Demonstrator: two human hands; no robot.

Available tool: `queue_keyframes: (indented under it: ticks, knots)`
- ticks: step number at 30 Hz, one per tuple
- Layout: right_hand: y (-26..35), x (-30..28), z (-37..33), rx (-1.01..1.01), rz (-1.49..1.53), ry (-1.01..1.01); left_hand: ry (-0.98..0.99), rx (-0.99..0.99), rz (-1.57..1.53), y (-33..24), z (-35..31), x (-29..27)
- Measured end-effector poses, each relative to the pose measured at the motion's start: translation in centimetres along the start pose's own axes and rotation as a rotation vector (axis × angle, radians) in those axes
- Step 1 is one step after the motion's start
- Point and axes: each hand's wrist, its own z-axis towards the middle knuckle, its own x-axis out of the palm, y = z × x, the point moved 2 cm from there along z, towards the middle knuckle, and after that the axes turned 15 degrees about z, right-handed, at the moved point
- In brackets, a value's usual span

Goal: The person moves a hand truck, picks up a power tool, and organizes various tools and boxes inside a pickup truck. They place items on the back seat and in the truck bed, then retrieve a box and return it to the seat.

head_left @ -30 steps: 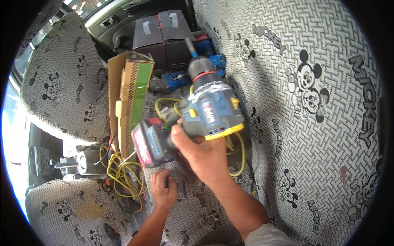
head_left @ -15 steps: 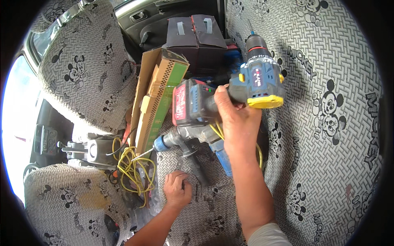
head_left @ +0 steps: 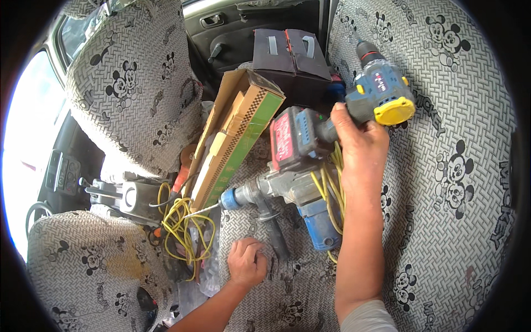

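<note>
Seen in the back of a vehicle, a person's right hand (head_left: 362, 144) holds up a blue, black and yellow cordless drill (head_left: 381, 91) above the rear seat (head_left: 315, 310), its grip clamped around the handle between motor body and red-and-black battery (head_left: 298, 138). The drill's chuck (head_left: 369, 54) points away from the person, in front of the backrest (head_left: 420, 265). The left hand (head_left: 247, 263) rests curled on the seat cushion (head_left: 235, 221); whether its grip is closed on anything cannot be told. Pale woven fabric (head_left: 481, 138) printed with black cartoon mice (head_left: 458, 177) covers the cushion, the backrest and both front seats, with a yellowish stain (head_left: 124, 265) on the nearer front seat (head_left: 83, 276).

Just beside the left hand, a blue-and-grey rotary hammer (head_left: 318, 216) lies on the cushion, its bit (head_left: 206, 210) toward the front. Yellow cord (head_left: 185, 221) tangles near the bit's tip. Beyond the tool, a long, open cardboard box (head_left: 243, 149) with a green side lies next to the farther front seat (head_left: 138, 83). Farther back, a dark box (head_left: 290, 63) with two pale handles stands near the door (head_left: 254, 19), whose dark panel carries a window crank (head_left: 217, 52). A console (head_left: 138, 199) with a lever (head_left: 102, 192) sits between the front seats
</note>
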Motion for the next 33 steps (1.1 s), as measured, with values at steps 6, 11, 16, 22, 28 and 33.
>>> queue_keyframes:
  ticks: [6, 11, 16, 22, 28, 33]
  knots:
    - [-1.5, -0.5, 3.8, 0.034, 0.089, -0.006, 0.012, -0.005, -0.006, -0.1, 0.1, 0.1]
    - [-5.0, 0.6, 5.1, 0.106, 0.085, 0.026, 0.006, -0.01, 0.004, 0.1, -0.1, 0.1]
    - [-7.5, 0.5, 5.3, 0.156, 0.198, 0.016, -0.001, -0.008, 0.006, -0.2, 0.0, 0.6]
    - [-8.3, -0.5, 4.4, 0.19, 0.16, -0.073, 0.002, -0.016, 0.007, -0.3, -0.5, 1.0]
    - [-7.8, 0.9, 2.5, 0.1, -0.265, -0.053, 0.04, 0.01, 0.078, -0.4, -0.7, 1.1]
    - [-5.1, 2.8, -0.2, 0.019, -0.382, 0.082, 0.048, 0.029, 0.099, -0.9, -0.5, 1.4]
